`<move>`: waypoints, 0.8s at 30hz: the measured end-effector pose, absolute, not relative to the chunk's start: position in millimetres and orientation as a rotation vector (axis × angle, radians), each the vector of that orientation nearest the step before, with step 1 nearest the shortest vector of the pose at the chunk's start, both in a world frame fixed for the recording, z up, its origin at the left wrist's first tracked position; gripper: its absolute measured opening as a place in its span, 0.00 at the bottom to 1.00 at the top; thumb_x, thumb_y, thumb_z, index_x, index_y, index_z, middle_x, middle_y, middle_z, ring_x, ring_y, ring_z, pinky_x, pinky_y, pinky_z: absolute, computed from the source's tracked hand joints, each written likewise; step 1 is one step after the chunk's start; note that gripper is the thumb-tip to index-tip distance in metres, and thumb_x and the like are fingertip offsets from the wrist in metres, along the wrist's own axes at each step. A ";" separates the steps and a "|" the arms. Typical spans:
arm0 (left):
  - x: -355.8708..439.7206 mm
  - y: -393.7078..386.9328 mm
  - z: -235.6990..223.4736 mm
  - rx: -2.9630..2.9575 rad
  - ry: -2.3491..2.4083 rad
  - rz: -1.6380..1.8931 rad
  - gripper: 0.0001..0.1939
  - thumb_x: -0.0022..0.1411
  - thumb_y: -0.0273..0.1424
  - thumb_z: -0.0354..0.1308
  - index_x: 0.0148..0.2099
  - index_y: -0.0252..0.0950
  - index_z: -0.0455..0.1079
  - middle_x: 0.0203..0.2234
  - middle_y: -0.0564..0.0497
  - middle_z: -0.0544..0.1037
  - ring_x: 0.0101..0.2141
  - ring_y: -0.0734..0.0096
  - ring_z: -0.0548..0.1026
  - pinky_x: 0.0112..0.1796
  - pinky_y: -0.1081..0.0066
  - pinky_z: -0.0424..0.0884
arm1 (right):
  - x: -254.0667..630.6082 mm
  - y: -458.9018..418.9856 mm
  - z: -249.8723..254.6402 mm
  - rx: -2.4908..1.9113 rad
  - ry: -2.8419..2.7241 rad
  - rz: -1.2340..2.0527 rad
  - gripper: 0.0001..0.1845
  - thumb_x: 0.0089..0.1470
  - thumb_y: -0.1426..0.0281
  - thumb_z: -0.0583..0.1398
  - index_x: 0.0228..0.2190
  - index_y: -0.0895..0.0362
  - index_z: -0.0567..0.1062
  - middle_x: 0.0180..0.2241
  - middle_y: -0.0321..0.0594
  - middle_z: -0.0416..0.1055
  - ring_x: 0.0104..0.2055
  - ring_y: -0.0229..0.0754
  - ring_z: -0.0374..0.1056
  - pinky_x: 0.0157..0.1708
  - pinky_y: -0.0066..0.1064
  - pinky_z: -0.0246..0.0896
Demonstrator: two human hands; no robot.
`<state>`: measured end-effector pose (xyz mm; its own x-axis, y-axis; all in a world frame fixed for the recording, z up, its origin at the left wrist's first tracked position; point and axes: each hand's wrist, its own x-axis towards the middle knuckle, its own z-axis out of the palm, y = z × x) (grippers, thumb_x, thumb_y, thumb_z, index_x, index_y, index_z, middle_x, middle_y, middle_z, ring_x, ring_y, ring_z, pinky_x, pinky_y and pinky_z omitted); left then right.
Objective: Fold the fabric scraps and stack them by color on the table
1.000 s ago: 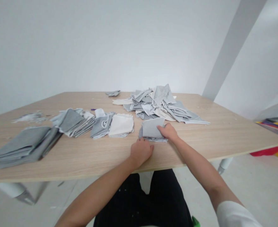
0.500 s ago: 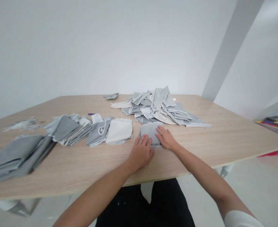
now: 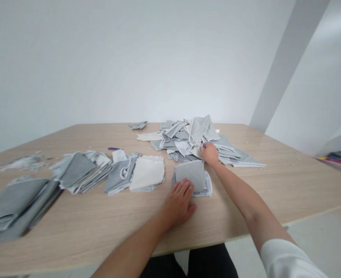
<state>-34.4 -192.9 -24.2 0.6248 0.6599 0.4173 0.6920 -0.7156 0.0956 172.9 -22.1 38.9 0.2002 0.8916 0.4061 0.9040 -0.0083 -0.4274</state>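
A short stack of folded grey cloth (image 3: pixel 191 172) lies in front of me, with white-edged pieces showing beneath its top layer. My left hand (image 3: pixel 178 202) rests flat on its near left part, fingers stretched out. Beyond the stack, my right hand (image 3: pixel 210 154) is at the near edge of a loose heap of grey and off-white cloth pieces (image 3: pixel 201 129). Its fingers are bent together at a cloth piece there, and the fingertips are partly hidden. A small dark spot shows beside them, too small to name.
Left of the stack stand an off-white cloth stack (image 3: pixel 147 173), a grey cloth stack (image 3: pixel 120 174) and a fanned bundle (image 3: pixel 83 168). Larger folded grey cloth (image 3: pixel 16 202) lies far left, near white lint scraps (image 3: pixel 24 163). A purple pen-like object (image 3: pixel 115 148) lies behind.
My right hand has left the folded stack and reached forward to the heap. My left hand stays on the stack, whose top piece now sits askew over white-edged layers. The view has tilted slightly upward.
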 end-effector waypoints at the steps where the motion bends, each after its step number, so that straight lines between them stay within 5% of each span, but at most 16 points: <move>1: -34.8 -192.6 -24.6 -2.774 -1.168 -0.659 0.31 0.58 0.39 0.55 0.61 0.34 0.57 0.61 0.38 0.61 0.62 0.50 0.55 0.60 0.50 0.51 | 168.4 -16.6 43.3 -1.881 -1.654 -0.042 0.24 0.59 0.60 0.54 0.52 0.61 0.69 0.52 0.55 0.66 0.57 0.53 0.60 0.55 0.37 0.52; 6: -35.3 -192.6 -25.1 -2.809 -1.213 -0.676 0.32 0.57 0.37 0.58 0.61 0.35 0.57 0.61 0.39 0.61 0.62 0.50 0.55 0.60 0.51 0.52 | 151.2 11.4 60.0 -1.954 -1.565 -0.036 0.32 0.52 0.56 0.60 0.51 0.66 0.67 0.50 0.62 0.66 0.55 0.58 0.62 0.51 0.41 0.56; 12: -36.7 -192.6 -23.0 -2.839 -1.225 -0.704 0.31 0.57 0.39 0.57 0.62 0.38 0.57 0.60 0.41 0.62 0.62 0.52 0.56 0.59 0.49 0.54 | 138.7 28.8 65.0 -1.943 -1.524 0.046 0.14 0.55 0.66 0.57 0.37 0.64 0.77 0.40 0.61 0.74 0.48 0.56 0.69 0.46 0.38 0.60; 17: -37.9 -192.5 -23.4 -2.860 -1.238 -0.709 0.31 0.57 0.40 0.57 0.62 0.38 0.57 0.59 0.41 0.63 0.61 0.53 0.58 0.60 0.49 0.55 | 135.8 24.8 82.6 -1.808 -1.405 0.015 0.17 0.58 0.68 0.50 0.35 0.64 0.76 0.36 0.58 0.74 0.43 0.52 0.70 0.42 0.37 0.62; 24: -39.8 -192.7 -24.5 -2.854 -1.226 -0.705 0.30 0.58 0.41 0.57 0.61 0.36 0.59 0.59 0.42 0.64 0.61 0.54 0.58 0.60 0.51 0.55 | 145.2 12.0 159.1 -1.455 -1.208 -0.113 0.19 0.61 0.67 0.44 0.29 0.61 0.70 0.28 0.41 0.67 0.36 0.43 0.65 0.40 0.37 0.62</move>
<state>-39.8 -192.7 -24.5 0.6058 0.6990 0.3800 0.6797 -0.7029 0.2093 145.2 12.0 159.1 0.4595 0.5891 0.6647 0.7018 0.2179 -0.6782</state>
